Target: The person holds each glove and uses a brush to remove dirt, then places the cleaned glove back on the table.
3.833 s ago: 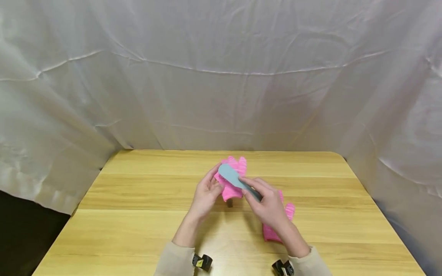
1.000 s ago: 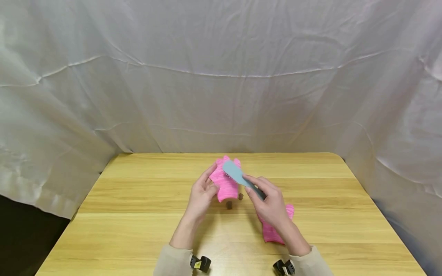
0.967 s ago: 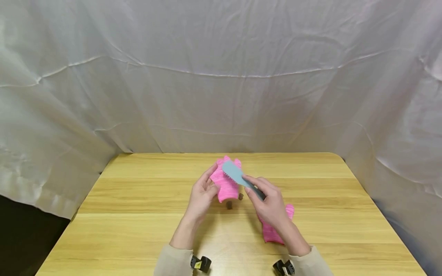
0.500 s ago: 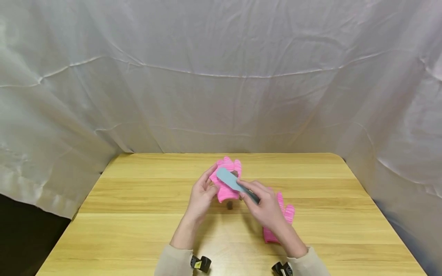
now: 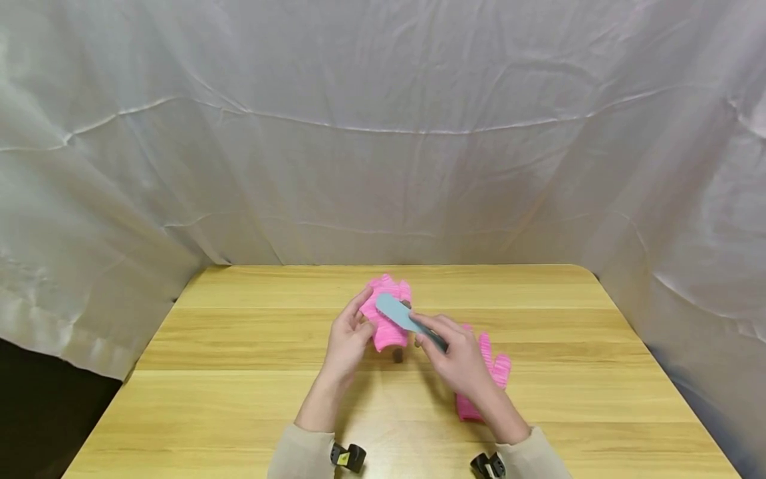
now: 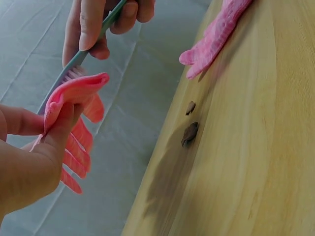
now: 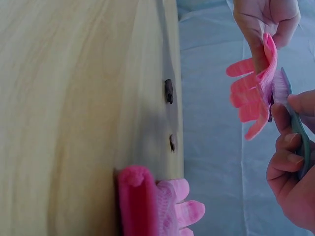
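My left hand pinches a pink knitted glove near its cuff, raised over the table with the glove's fingers pointing away. My right hand grips the dark handle of a blue-grey brush, its head slanted across the glove. Pale bristles face the glove's surface in the left wrist view. A small dark patch shows at the glove beside the brush head. Under my right forearm, a second pink glove lies on the table, partly hidden.
Two dark brown bits lie on the wooden table below the held glove, one larger than the other. A silvery-grey curtain hangs behind the table and at both sides.
Since one second ago the brush has moved down and left over the glove, uncovering more of the second glove's fingers. The held glove has shifted slightly left; both grips stay the same.
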The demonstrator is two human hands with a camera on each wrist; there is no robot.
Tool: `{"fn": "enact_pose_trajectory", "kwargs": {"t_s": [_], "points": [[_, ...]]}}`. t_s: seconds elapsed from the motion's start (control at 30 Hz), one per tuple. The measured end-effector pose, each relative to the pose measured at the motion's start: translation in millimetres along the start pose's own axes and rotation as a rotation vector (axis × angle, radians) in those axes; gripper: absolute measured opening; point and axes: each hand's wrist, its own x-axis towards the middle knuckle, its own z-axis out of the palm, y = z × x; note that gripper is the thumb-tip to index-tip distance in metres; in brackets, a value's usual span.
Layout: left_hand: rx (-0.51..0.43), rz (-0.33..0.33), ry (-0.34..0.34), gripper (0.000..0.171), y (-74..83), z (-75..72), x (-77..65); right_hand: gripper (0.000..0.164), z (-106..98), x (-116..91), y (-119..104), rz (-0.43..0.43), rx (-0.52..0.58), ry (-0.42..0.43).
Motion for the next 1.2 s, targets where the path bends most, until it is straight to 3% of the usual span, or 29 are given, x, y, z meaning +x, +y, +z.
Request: {"fn": "enact_pose_trajectory", "kwargs": {"t_s": [0.33,0.57,0.87,1.03,1.2], "points": [[0.026,-0.056,0.065,0.072,0.8,-1.3,0.0,0.04,1.9,-2.5,2.5,0.068,-0.025,-0.027],[0.037,-0.042,0.078,0.072,-0.2,-1.7,0.8,0.041,1.5,-2.9,4.1,0.101,-0.024,-0.03],[0.011,-0.03,0.105,0.072,0.1,-1.5,1.5,0.04,-0.6,-1.7,4.1,0.084,-0.012,-0.024],[-0.022,-0.031,0.148,0.073,0.5,-1.2,0.6,0.039,-1.8,-1.3,5.5,0.058,0.004,-0.011],[-0.062,-0.014,0.205,0.071,2.4,-1.9,0.4,0.037,-4.9,-1.6,5.0,0.103,0.034,0.003]]}}
